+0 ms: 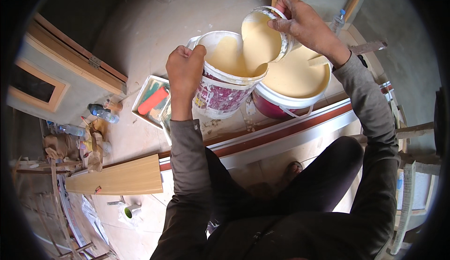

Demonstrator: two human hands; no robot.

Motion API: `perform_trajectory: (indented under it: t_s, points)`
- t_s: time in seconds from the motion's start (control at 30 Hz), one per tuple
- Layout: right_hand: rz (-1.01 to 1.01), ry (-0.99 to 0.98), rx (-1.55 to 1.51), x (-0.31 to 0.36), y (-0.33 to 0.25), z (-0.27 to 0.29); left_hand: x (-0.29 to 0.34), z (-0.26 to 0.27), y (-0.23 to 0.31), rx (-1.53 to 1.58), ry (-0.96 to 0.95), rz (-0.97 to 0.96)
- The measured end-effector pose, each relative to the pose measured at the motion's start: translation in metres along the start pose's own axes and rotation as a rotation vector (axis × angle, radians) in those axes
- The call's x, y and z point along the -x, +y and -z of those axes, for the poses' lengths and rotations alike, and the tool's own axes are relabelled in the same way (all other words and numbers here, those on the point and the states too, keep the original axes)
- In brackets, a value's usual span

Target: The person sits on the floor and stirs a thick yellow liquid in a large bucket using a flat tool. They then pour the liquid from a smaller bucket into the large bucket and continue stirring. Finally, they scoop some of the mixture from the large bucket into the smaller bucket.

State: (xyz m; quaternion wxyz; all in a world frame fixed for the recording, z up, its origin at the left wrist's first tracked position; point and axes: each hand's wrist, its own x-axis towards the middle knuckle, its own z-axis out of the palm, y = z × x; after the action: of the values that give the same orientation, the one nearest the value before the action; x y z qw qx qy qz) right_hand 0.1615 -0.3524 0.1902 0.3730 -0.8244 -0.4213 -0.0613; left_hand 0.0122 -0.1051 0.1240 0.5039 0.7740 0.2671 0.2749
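My left hand (184, 75) grips the rim of a white paint bucket (222, 98) with a torn purple label. My right hand (304, 25) holds a smaller paint-smeared pail (284, 48) by its rim, tipped to the left over that bucket. Cream paint (255, 46) runs from the pail's lip into it. Just to the right stands a larger maroon bucket (267, 106) with a white rim, filled high with cream paint. A paint-coated stick (318, 61) rests at its surface, partly hidden by my right wrist.
To the left lies a paint tray (146, 112) with an orange-red roller (153, 100). White-and-brown frame strips (281, 135) cross the floor before my knees. A wooden board (117, 178), plastic bottles (105, 114) and a roll of tape (132, 211) lie left. Another bottle (337, 22) stands far right.
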Motion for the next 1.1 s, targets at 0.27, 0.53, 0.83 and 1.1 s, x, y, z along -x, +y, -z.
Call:
perform_trajectory:
  t_s: [0.27,0.53,0.83,1.1]
  points:
    - [0.263,-0.022,0.206,-0.002,-0.032,-0.021,-0.001,0.008,-0.009,0.361,-0.077,0.147]
    - [0.469,-0.092,0.466,0.011,-0.066,-0.050,-0.011,0.012,-0.034,0.416,-0.120,0.164]
    - [0.616,-0.167,0.546,0.025,-0.071,-0.067,-0.014,0.019,-0.045,0.459,-0.200,0.222]
    - [0.690,-0.124,0.603,0.026,-0.069,-0.073,-0.014,0.020,-0.044,0.437,-0.213,0.247]
